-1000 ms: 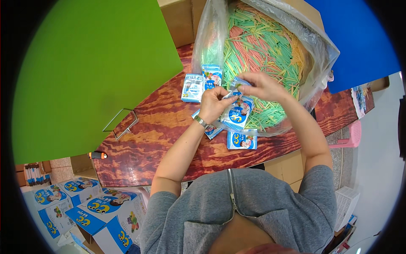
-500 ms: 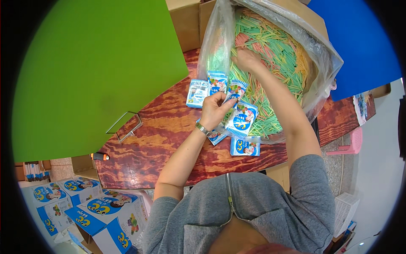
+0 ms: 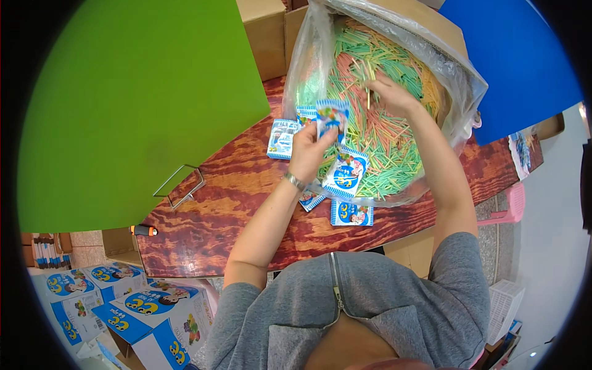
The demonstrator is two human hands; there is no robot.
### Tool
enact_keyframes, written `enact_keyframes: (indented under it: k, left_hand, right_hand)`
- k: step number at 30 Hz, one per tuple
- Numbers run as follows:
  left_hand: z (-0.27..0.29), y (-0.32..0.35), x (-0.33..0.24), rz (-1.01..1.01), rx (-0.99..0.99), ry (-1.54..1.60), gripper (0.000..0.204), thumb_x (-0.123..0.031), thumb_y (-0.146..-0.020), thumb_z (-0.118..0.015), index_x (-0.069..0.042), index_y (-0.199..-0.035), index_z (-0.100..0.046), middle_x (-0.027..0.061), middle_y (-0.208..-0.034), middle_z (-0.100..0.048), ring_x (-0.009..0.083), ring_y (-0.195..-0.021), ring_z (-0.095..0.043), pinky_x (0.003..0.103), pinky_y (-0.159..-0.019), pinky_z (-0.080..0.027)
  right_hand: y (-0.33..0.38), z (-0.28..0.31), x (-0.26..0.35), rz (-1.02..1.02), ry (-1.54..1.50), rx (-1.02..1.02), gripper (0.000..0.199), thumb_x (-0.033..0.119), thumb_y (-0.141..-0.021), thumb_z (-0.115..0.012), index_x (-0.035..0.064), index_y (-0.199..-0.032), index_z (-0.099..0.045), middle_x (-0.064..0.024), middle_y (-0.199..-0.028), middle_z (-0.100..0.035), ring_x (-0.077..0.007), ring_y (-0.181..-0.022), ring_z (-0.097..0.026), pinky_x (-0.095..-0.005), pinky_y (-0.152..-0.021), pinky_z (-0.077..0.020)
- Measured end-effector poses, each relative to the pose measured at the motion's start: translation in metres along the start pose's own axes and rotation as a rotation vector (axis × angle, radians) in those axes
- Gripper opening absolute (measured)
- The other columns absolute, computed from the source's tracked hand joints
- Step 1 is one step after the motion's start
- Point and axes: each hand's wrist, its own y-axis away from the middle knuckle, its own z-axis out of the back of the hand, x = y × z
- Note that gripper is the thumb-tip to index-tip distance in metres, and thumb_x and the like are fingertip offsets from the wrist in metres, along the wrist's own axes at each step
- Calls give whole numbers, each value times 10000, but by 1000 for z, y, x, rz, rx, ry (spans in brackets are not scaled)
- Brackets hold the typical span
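left hand [image 3: 314,148] is gripping a blue-and-white packet [image 3: 333,112], thumb pressing on its front, held up over the left part of the stick pile. wristwatch [image 3: 294,180] is sitting on the left wrist. right hand [image 3: 391,97] is closing its fingers on a few yellowish sticks [image 3: 369,98], hovering over the middle of the pile; exact count is not showing. loose sticks [image 3: 388,169], green, pink, yellow and orange, are filling a clear plastic bag [image 3: 472,92] that is lining a cardboard box [image 3: 425,15] toward the far edge of the tabletop [image 3: 222,216]. a second packet [image 3: 347,174] is lying on the bag's near rim, just right of the left wrist. a third packet [image 3: 353,213] is lying flat nearer the tabletop's near edge. a fourth packet [image 3: 312,201] is lying beside it, partly covered. a pale packet [image 3: 281,140] is resting left of the left hand, another packet [image 3: 306,115] partly hiding behind that hand. orange-and-black cutter [image 3: 143,230] is lying at the tabletop's left corner. bent metal wire [image 3: 198,184] is standing near the left edge, by a green panel [image 3: 135,111].
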Motion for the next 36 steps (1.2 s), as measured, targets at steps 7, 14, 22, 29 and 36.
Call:
enact_keyframes:
  k: [7,14,22,29,36]
  left_hand:
    - [-19,-49,-17,64,52,722,214,-138,-964,-595,-42,-1155,-598,28,-1080,-658,145,-983,-622,339,-890,-484]
    - [-34,-39,-4,201,174,536,187,-161,-956,-609,-47,-1103,-629,39,-1022,-678,138,-908,-638,325,-819,-505]
    - [2,-18,-10,63,-41,423,185,-156,-942,-635,-43,-1088,-640,18,-1022,-685,105,-875,-640,285,-768,-519]
    - [32,3,4,44,-126,28,150,-180,-887,-717,-75,-802,-651,-64,-718,-600,7,-559,-440,195,-488,-343]
    - [23,13,4,43,-104,50,174,-177,-888,-718,-73,-778,-631,-58,-688,-580,-2,-549,-425,194,-473,-339]
  right_hand:
    - [52,-16,-12,-140,-226,460,211,267,-971,-500,70,-1039,-535,-55,-844,-600,-176,-680,-641,-315,-539,-538]
    - [65,-30,-33,-280,-483,371,230,314,-976,-553,106,-1071,-577,-25,-887,-605,-119,-719,-590,-261,-557,-486]
    - [66,-31,-19,-219,-278,222,216,304,-1002,-515,90,-992,-547,7,-819,-562,-82,-699,-550,-221,-558,-428]
    - [15,8,-39,166,879,-72,419,358,-978,-523,-21,-1156,-520,-220,-1062,-650,-348,-970,-645,-417,-799,-512]
    - [0,-11,-57,68,1115,-44,409,307,-958,-522,-43,-1167,-504,-279,-1045,-631,-444,-960,-608,-489,-836,-478]
